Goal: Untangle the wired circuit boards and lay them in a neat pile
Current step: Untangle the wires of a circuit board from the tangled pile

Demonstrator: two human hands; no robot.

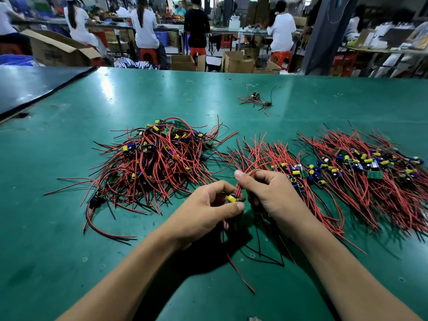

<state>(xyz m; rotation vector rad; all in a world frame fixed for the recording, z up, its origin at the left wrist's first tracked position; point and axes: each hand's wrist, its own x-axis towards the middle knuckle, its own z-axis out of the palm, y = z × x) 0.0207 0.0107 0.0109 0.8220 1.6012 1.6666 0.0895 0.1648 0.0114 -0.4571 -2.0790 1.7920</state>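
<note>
While both hands work on one board, they hold it just above the table, between the two heaps.
The left hand (208, 205) pinches the small circuit board (232, 198) between thumb and curled fingers, I think to keep it steady. The right hand (273, 195) pinches its red wires (246, 174) just above the board, thumb tip up, probably to draw them straight. Loose wire ends hang down to the green table (69, 251). Both forearms reach in from the near edge. On the left lies the tangled heap (157, 158); on the right the laid-out pile (347, 172), close beside the right hand.
</note>
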